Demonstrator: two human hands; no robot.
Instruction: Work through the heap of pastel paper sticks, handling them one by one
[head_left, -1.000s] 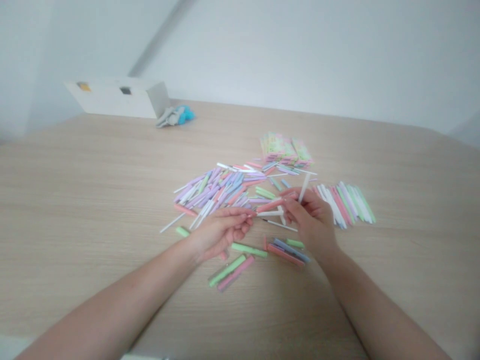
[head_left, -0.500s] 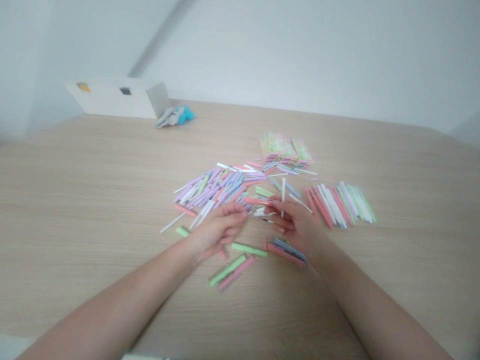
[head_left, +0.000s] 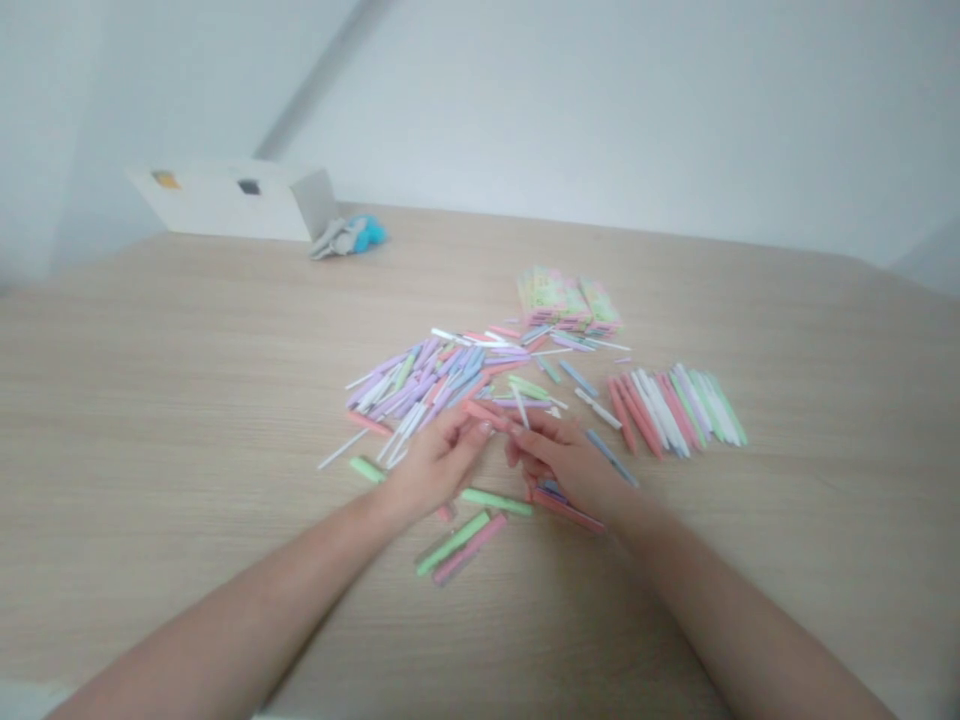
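Left hand, right hand, palms down, close

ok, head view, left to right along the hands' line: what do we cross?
green stick → left hand → right hand → blue stick → fanned sticks

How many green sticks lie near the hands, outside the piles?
3. One green stick lies left of the left hand, one below, between it and the right hand, one lowest, beside a pink stick. More may be hidden under the hands.
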